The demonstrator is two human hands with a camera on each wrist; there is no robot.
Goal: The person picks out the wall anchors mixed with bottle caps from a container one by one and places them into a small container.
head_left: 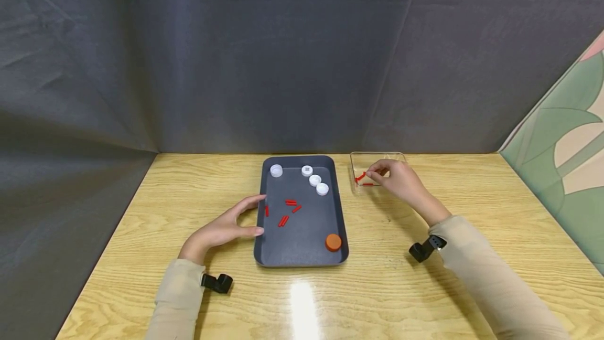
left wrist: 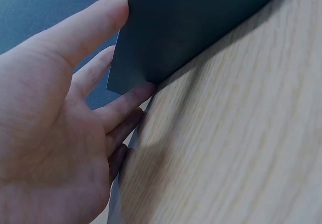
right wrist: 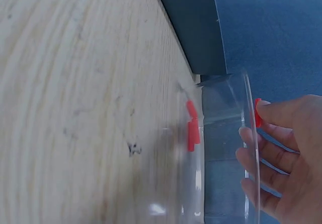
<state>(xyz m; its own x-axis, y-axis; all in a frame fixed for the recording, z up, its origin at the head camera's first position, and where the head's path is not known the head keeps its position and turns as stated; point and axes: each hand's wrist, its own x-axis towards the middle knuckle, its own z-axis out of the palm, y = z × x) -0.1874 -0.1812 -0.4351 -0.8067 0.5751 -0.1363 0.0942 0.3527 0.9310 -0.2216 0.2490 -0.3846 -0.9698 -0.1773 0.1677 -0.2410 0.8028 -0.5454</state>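
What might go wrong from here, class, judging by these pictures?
The red stick pinched in the right grip might slip and fall, perhaps missing the transparent box. The left grip touches the dark gray tray, so a nudge could slide the loose red sticks lying on it.

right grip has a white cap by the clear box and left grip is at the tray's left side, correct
The held thing is wrong: the right wrist view shows the right grip holding a red stick by the clear box. The left grip is at the left side of the tray.
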